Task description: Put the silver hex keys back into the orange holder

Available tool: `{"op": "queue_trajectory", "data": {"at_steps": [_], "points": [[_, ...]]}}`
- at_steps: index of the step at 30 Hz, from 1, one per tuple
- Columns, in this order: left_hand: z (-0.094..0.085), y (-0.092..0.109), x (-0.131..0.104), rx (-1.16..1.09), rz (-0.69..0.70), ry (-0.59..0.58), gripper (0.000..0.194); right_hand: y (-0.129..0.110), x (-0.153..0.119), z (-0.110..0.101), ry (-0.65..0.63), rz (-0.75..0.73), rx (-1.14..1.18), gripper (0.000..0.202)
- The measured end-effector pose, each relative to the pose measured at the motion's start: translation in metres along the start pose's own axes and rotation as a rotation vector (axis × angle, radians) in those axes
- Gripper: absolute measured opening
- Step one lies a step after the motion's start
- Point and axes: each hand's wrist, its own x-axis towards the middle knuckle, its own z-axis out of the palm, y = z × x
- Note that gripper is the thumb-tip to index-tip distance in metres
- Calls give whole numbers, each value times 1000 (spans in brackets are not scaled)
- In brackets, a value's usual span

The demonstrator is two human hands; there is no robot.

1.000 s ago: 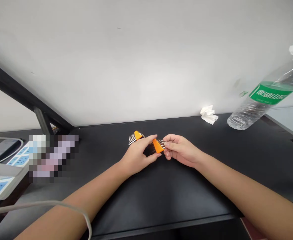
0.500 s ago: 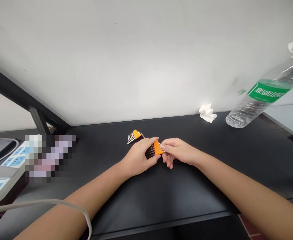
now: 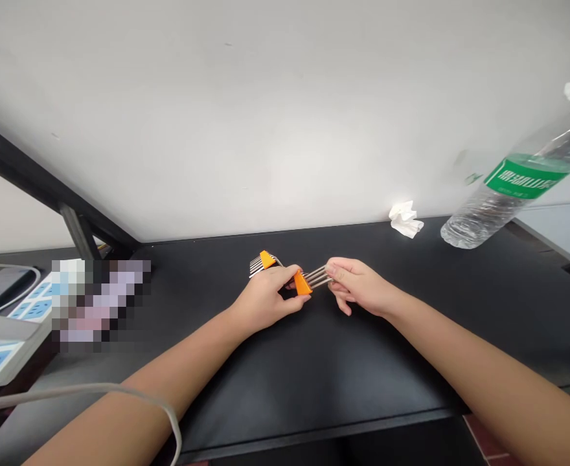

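Over the black tabletop, my left hand [image 3: 264, 299] grips an orange holder [image 3: 303, 283] between thumb and fingers. Several thin metal rods [image 3: 318, 276] stick out of the holder's right side. My right hand [image 3: 360, 285] pinches the right ends of these rods, its lower fingers loosely curled beneath. Just behind my left hand lies a second orange holder [image 3: 267, 259] with several thin metal rods through it, partly hidden by that hand.
A clear bottle with a green label [image 3: 525, 176] stands at the right. Crumpled white tissue [image 3: 405, 220] lies by the wall. A white power strip [image 3: 35, 304] and a pixelated item [image 3: 105, 304] are at left. A cable [image 3: 85, 388] crosses my left forearm.
My right hand has moved to the right with the rod ends, and a longer stretch of rods now shows right of the orange holder. My left hand has shifted slightly left with the holder.
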Motion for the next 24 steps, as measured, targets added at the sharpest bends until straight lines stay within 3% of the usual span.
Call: {"op": "queue_trajectory", "data": {"at_steps": [5, 10, 14, 20, 24], "points": [[-2, -9, 0, 71, -88, 4, 16, -1, 4, -12, 132, 10, 129, 46], [-4, -13, 1, 92, -145, 0, 19, -1, 8, -28, 206, 183, 61, 48], [-3, -11, 1, 78, -153, -23, 19, -2, 11, -38, 312, 182, -232, 42], [-3, -12, 1, 70, -131, -6, 17, -2, 15, -54, 441, 23, -1033, 41], [-2, -14, 1, 71, -120, 1, 18, -1, 14, -58, 427, 25, -1186, 41]]}}
